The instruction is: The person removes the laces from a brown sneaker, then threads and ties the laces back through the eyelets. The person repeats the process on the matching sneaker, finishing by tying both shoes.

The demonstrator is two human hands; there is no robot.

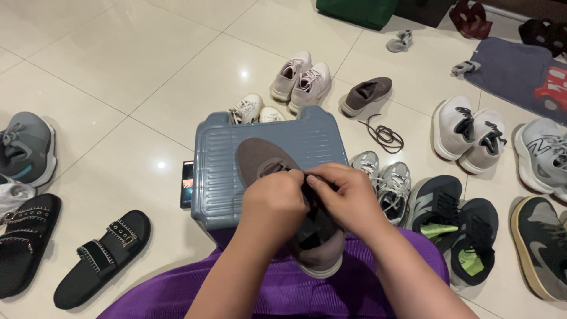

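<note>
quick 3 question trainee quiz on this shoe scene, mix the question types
1. True or false: both hands are at the laces of the brown shoe.
2. What does the brown shoe rest on? A) grey-blue stool B) black sandal C) floor mat
3. Fill in: a loose dark lace lies on the floor beside the matching ____ shoe.

Key: 1 true; 2 A; 3 brown
</note>
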